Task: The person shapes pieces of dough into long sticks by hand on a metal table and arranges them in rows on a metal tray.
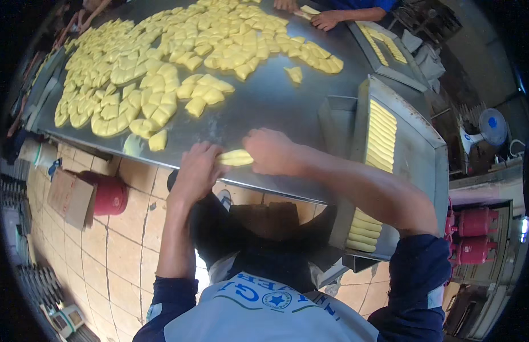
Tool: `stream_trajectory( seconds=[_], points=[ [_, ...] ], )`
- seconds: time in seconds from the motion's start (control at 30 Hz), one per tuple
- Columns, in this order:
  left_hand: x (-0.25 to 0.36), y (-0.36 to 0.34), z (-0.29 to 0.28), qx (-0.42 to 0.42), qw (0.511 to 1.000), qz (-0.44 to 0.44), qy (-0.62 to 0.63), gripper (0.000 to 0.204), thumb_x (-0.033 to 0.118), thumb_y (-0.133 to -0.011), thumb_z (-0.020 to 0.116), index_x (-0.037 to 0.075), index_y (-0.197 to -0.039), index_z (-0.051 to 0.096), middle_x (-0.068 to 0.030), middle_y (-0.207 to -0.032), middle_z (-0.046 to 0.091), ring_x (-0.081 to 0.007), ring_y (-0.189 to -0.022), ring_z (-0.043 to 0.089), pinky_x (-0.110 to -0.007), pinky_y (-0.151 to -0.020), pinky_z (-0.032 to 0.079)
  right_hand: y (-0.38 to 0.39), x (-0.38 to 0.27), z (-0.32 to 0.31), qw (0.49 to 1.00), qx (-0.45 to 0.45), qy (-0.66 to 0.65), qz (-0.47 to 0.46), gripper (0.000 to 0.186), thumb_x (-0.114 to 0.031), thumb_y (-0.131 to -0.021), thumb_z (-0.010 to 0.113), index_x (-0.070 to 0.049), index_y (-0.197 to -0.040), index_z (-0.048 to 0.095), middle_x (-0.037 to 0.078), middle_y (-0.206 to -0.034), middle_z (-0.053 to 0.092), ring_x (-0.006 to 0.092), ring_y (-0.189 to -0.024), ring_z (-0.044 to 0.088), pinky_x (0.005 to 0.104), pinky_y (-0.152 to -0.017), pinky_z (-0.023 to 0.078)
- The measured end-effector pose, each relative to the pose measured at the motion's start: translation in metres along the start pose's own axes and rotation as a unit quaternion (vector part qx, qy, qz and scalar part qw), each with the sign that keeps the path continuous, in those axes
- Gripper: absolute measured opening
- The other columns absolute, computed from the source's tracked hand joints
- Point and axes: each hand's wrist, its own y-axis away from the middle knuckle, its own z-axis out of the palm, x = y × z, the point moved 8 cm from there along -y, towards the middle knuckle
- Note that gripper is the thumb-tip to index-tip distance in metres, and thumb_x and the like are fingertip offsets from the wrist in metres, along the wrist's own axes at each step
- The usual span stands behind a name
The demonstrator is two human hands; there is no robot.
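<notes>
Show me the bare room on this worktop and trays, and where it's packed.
Free: the middle of the steel table, between the cut dough pieces and the near metal trays; also the larger one's floor, right of its dough sticks. Crowded: the table's left and far-left, under dough, and its near edge, where the left hand and right hand hold a dough strip.

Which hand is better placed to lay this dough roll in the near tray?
Probably the right hand: it is at the right end of the dough roll, and its forearm already crosses over the near tray. The left hand, at the other end, is farther from that tray.
</notes>
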Motion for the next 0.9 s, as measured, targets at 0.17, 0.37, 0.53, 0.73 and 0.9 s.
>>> stream_trajectory(
  seconds=[0.17,0.37,0.53,0.73,0.9],
  points=[
    [0.013,-0.022,-0.006,-0.107,0.947,-0.051,0.298,0.028,0.007,-0.086,0.066,0.005,-0.107,0.048,-0.0013,-0.093,0.053,-0.0086,-0.082,0.05,-0.025,-0.072,0.043,0.031,0.018,-0.067,0.983,0.105,-0.145,-0.041,0.028,-0.011,-0.069,0.066,0.0,-0.094,0.06,0.017,-0.087,0.062,0.0316,-0.085,0.061,0.0385,-0.074,0.048],
    [0.095,-0.096,-0.009,-0.126,0.849,0.013,0.513,0.036,0.004,-0.087,0.062,0.001,-0.122,0.052,-0.0024,-0.096,0.06,-0.008,-0.085,0.056,-0.021,-0.076,0.047,0.127,0.092,-0.142,0.904,0.212,-0.367,0.046,0.027,-0.01,-0.078,0.068,0.001,-0.102,0.064,0.006,-0.086,0.065,0.0104,-0.072,0.059,0.0269,-0.066,0.047],
    [0.189,-0.189,0.02,-0.117,0.878,0.132,0.445,0.033,0.012,-0.091,0.06,-0.002,-0.12,0.057,-0.0027,-0.087,0.062,-0.0087,-0.081,0.058,-0.023,-0.076,0.048,0.206,0.189,-0.164,0.834,0.386,-0.36,0.162,0.023,-0.006,-0.079,0.067,0.002,-0.1,0.066,0.005,-0.082,0.065,0.0099,-0.07,0.06,0.0254,-0.061,0.05],
    [0.281,-0.262,0.065,0.028,0.976,0.2,0.078,0.025,0.019,-0.088,0.063,0.017,-0.113,0.065,-0.0103,-0.09,0.069,-0.0242,-0.09,0.063,-0.046,-0.091,0.041,0.256,0.298,-0.143,0.774,0.483,-0.299,0.281,0.025,-0.008,-0.075,0.067,0.0,-0.098,0.069,0.006,-0.077,0.066,0.0117,-0.066,0.061,0.0269,-0.062,0.049],
    [0.292,-0.28,0.096,0.029,0.981,0.163,-0.106,0.018,0.02,-0.084,0.064,0.021,-0.102,0.069,-0.0103,-0.099,0.069,-0.0327,-0.106,0.06,-0.065,-0.106,0.014,0.262,0.329,-0.117,0.789,0.475,-0.155,0.358,0.025,-0.01,-0.072,0.067,-0.001,-0.095,0.07,0.01,-0.076,0.066,0.0161,-0.068,0.062,0.0295,-0.065,0.047]
  ],
)
